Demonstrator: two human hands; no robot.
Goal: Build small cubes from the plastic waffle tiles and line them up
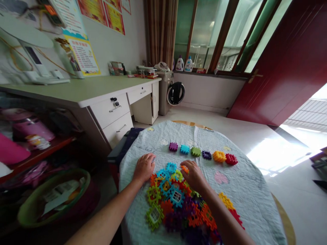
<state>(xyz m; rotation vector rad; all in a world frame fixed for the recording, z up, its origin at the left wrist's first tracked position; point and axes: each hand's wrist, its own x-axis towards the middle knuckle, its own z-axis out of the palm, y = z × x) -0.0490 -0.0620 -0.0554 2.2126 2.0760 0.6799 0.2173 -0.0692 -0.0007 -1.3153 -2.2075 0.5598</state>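
Observation:
My left hand (145,167) rests on the cloth at the left edge of a pile of notched plastic building pieces (176,197), fingers lying loosely on the table and holding nothing. At the pile's far right edge, my right hand (193,174) has its fingers closed on an orange notched building piece (184,169). The pile mixes blue, green, orange, red and purple pieces, some with window grids. Beyond the hands stands a row of small blocks: purple (173,146), light blue (184,149), green (196,151), dark purple (206,155), yellow (219,156) and red (231,159).
A pale blue cloth (245,190) covers the round table. Yellow pieces (226,200) and red pieces (237,217) lie right of my right forearm. To the left are a desk (84,90) and a green basket (28,217). A washing machine (165,92) and red door (278,68) are farther back.

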